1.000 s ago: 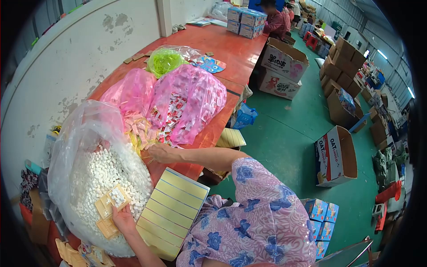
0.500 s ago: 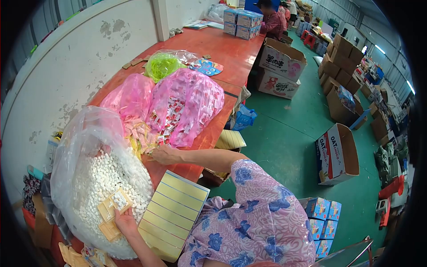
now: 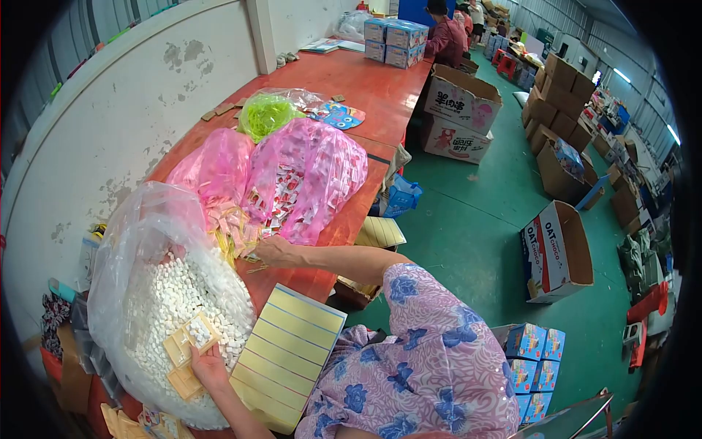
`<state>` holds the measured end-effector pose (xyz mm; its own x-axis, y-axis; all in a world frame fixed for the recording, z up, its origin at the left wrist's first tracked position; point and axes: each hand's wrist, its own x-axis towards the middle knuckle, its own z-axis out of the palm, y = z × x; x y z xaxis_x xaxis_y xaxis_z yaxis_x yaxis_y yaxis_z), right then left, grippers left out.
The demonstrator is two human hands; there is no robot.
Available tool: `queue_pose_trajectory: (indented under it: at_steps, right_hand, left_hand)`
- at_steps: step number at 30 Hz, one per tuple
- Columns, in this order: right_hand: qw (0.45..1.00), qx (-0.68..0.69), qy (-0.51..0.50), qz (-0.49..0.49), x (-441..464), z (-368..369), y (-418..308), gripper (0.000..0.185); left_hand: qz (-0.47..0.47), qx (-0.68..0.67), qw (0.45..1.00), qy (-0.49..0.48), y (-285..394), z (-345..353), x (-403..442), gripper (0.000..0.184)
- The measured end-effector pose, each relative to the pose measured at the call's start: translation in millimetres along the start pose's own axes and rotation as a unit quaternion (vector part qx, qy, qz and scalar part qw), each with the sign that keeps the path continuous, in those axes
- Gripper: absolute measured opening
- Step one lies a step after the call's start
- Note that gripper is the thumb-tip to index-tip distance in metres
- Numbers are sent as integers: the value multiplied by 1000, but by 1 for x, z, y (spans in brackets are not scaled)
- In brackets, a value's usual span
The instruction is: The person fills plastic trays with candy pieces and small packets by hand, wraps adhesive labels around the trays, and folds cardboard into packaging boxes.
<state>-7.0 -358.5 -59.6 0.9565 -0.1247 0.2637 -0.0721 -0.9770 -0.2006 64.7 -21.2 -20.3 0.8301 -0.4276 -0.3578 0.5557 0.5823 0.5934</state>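
My left hand (image 3: 210,367) is closed on the edge of a beige plastic tray (image 3: 191,338) with shallow compartments, some holding small white pieces. It is over a large clear bag (image 3: 117,293) filled with small white cubes (image 3: 172,289). My right hand (image 3: 273,251) reaches across the red table to a heap of pale pink and yellow strips (image 3: 232,228). Its fingers are drawn together at the heap's edge; what they grip is too small to make out. Behind it lies a pink bag (image 3: 333,157) of small red-and-white packets (image 3: 284,194).
A yellow lined board (image 3: 289,351) lies between my arms. More beige trays (image 3: 139,424) are at the bottom left. A bag of green shreds (image 3: 267,117) and blue boxes (image 3: 395,44) stand farther along the red table (image 3: 329,80). Cartons (image 3: 557,252) stand on the green floor.
My right hand has shifted only slightly at the strips. The left hand still holds the beige tray over the white cubes. The whole view has moved a little.
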Motion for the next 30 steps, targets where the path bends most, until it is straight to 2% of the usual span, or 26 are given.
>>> queue_pose_trajectory:
  at_steps: [3, 6, 9, 10, 11, 17, 18, 21, 22, 23, 24, 26, 27, 28, 30]
  right_hand:
    - [992, 50, 116, -7, 2, -2, 0, 21]
    - [995, -54, 79, -13, 6, -26, -5, 14]
    - [976, 153, 144, 63, 15, -45, -15, 9]
    - [971, 163, 163, 59, 22, -31, -4, 17]
    - [966, 179, 178, 52, 32, -16, 5, 34]
    - [958, 260, 85, 90, 49, -25, 49, 19]
    - [954, 273, 62, 104, 55, -25, 38, 19]
    - [952, 251, 23, 176, 67, -29, 24, 23]
    - [991, 82, 59, 91, 83, -19, 22, 24]
    - [991, 87, 74, 71, 88, -8, 22, 20]
    - [990, 88, 92, 54, 89, -27, -1, 16]
    - [992, 24, 112, 50, 90, -27, -16, 13]
    - [991, -39, 114, 62, 93, -5, -9, 13]
    - [984, -24, 165, 57, 101, 20, -1, 15]
    - [970, -99, 207, 74, 98, 23, -1, 16]
  left_hand:
    - [-3, 0, 1000, 9, 0, -4, 3, 40]
    - [7, 10, 1000, -3, 0, -6, 1, 40]
    - [10, 4, 1000, 9, 2, -5, -2, 39]
    - [5, 10, 1000, 6, 1, -2, -1, 38]
    - [3, 16, 1000, 10, 1, 1, 0, 36]
    - [24, 24, 999, 6, 5, -7, -5, 37]
    - [37, 7, 999, 36, 10, -8, -14, 37]
    - [33, 1, 999, 43, 6, 4, -16, 38]
    - [34, 4, 998, 44, 6, 5, -17, 38]
    - [34, 2, 998, 51, 7, 5, -18, 38]
    - [29, 1, 998, 53, 7, 5, -18, 37]
    - [23, -2, 999, 39, 6, 9, -17, 37]
    - [23, -3, 999, 23, 8, 7, -17, 38]
    - [19, -3, 1000, -7, 10, -1, -12, 38]
    - [13, 10, 998, -66, 10, -19, -2, 38]
